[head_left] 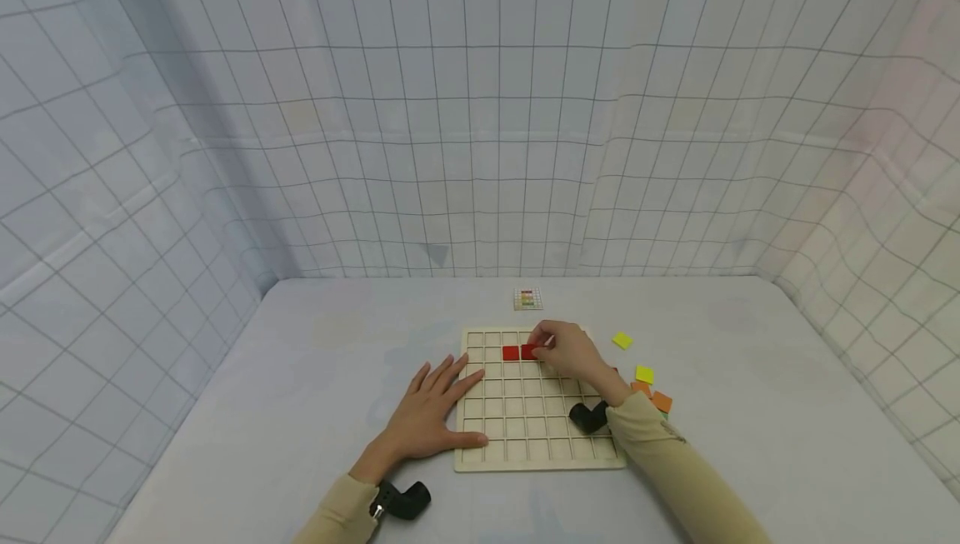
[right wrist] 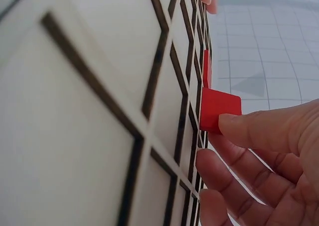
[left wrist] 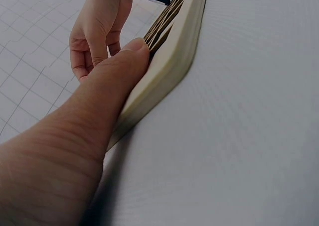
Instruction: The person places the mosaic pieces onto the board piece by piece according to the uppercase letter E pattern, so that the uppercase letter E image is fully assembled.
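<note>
A pale gridded board [head_left: 525,452] lies flat on the white table. My right hand [head_left: 567,351] pinches a red square tile [right wrist: 217,106] between thumb and fingers. One edge of that tile meets the board while the rest tilts up from it. Just left of it, another red tile [head_left: 511,353] sits flat in a cell of the second row. My left hand [head_left: 429,415] rests with spread fingers on the board's left edge, its thumb [left wrist: 132,49] along the near left part of the rim.
Right of the board lie loose yellow tiles [head_left: 644,374] and orange tiles [head_left: 662,401], partly hidden by the right forearm. Behind the board lies a small card [head_left: 528,299] printed with a coloured grid. A gridded white curtain [head_left: 480,152] hangs behind the table.
</note>
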A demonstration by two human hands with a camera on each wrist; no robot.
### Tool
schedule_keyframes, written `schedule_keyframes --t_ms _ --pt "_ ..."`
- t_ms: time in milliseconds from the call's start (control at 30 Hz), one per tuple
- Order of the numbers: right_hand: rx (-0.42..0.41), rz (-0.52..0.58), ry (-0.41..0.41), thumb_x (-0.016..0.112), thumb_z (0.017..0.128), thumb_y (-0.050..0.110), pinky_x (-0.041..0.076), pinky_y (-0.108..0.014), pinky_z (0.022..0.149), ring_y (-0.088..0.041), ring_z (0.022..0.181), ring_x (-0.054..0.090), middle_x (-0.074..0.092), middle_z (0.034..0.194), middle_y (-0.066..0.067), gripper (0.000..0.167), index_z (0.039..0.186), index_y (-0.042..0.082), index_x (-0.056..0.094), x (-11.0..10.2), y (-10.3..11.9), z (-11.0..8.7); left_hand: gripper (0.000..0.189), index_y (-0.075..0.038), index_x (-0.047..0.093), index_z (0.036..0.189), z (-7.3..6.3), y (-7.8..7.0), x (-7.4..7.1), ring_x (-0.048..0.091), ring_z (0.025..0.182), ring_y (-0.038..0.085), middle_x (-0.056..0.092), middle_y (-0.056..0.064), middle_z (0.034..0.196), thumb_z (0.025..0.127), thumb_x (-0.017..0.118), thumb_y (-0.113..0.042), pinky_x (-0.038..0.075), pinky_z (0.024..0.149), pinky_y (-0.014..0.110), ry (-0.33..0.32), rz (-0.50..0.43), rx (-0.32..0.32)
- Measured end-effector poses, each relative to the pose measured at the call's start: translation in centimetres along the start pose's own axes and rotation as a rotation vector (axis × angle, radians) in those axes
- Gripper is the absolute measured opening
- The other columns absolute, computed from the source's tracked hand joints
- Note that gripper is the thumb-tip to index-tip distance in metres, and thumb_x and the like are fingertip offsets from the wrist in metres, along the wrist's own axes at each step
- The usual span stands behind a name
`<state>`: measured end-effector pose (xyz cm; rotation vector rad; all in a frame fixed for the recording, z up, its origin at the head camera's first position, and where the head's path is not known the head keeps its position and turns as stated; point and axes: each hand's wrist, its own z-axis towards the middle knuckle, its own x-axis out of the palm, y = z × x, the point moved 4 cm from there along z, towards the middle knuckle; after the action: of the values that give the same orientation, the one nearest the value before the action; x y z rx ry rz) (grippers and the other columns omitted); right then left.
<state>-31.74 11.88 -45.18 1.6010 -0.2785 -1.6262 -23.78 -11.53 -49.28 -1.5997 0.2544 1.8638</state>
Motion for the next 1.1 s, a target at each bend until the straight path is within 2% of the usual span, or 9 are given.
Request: schedule_keyframes --t_ms 400,733,1100 --pt "0.008 -0.060 -0.004 0.070 0.085 0.005 0.047 -0.030 0.061 -0.013 0.073 0.058 0.065 0.088 0.001 0.010 0.093 0.011 0.072 0.01 -0.14 -0.23 0.096 -0.024 0.030 0.151 -0.05 -0.02 -0.10 0.013 0.142 0.028 0.019 0.006 0.156 0.075 0.050 -0.080 0.006 0.111 0.052 0.012 0.004 -0.005" --pt "0.029 -0.089 0.015 0.068 0.087 0.008 0.042 -0.027 0.055 -0.011 0.065 0.048 0.060 0.089 0.000 0.011 0.096 0.008 0.075 -0.27 0.45 -0.62 0.095 -0.026 0.029 0.151 -0.08 0.07 0.14 0.010 0.143 0.026 0.016 0.004 0.157 0.076 0.050 -0.080 0.003 0.111 0.050 0.028 -0.004 -0.019" --pt "0.007 -0.130 0.013 0.067 0.088 0.009 0.045 -0.029 0.059 -0.013 0.071 0.052 0.060 0.090 -0.002 0.012 0.097 0.008 0.075 -0.30 0.44 -0.81 0.095 -0.024 0.032 0.151 -0.07 -0.04 -0.03 0.014 0.142 0.028 0.020 0.006 0.156 0.075 0.051 -0.079 0.006 0.111 0.053 0.004 -0.004 -0.005"
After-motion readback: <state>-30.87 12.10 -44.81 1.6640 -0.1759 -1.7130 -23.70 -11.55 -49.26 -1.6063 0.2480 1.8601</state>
